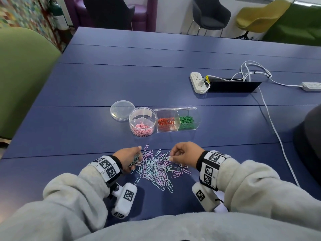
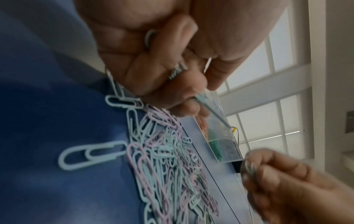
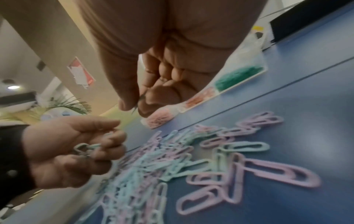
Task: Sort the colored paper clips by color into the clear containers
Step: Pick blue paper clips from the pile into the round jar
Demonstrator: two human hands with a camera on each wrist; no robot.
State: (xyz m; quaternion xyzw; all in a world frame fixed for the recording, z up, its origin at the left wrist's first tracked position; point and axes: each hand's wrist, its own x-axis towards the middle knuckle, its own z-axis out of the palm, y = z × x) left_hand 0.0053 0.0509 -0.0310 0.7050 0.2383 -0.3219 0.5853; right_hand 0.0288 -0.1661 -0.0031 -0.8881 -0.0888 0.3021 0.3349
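Head view: round tub [image 1: 142, 121] holds pink clips, box [image 1: 177, 120] orange and green (left hand [image 1: 129, 158] clutches blue clips).

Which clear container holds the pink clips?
The round container, left of the rectangular box; its near section holds pink clips, while the box holds orange and green.
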